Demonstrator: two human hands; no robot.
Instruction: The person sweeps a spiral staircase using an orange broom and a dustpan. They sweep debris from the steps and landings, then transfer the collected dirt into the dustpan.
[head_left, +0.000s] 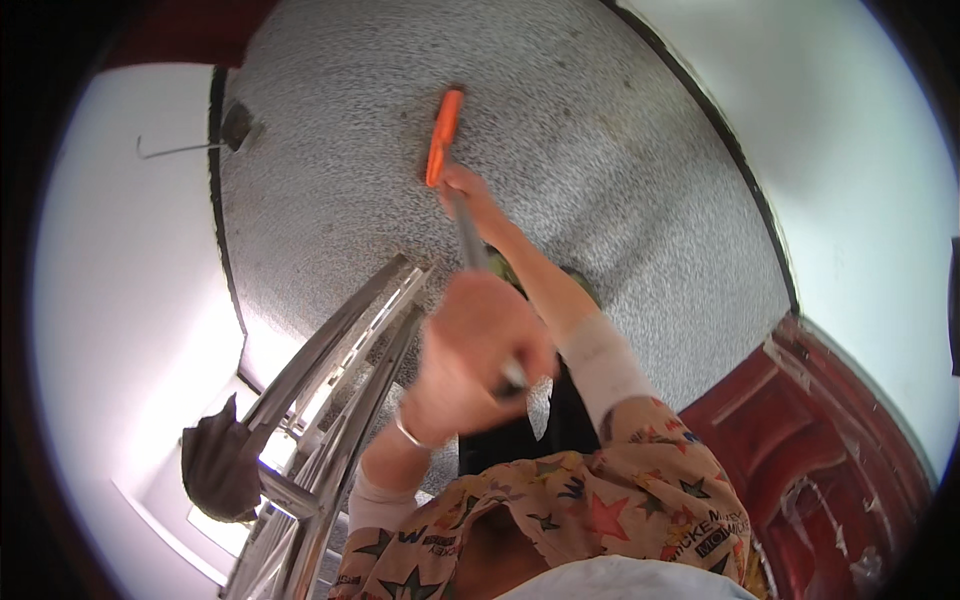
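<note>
My left hand (487, 349), close to the camera and slightly blurred, is closed around the upper end of a grey pole (470, 236). Farther down, near the orange head (444, 139), my right hand (466, 191) grips the same pole. This looks like a broom or floor mop. Its narrow orange head rests on the speckled grey floor (525, 112); whether it has bristles or a pad is hidden.
A metal railing (330, 345) rises at the lower left, with a brown cloth (219, 465) on it. A dark object (238, 126) with a thin bent rod lies by the left wall. White walls flank the floor; a red panelled door (780, 420) stands lower right.
</note>
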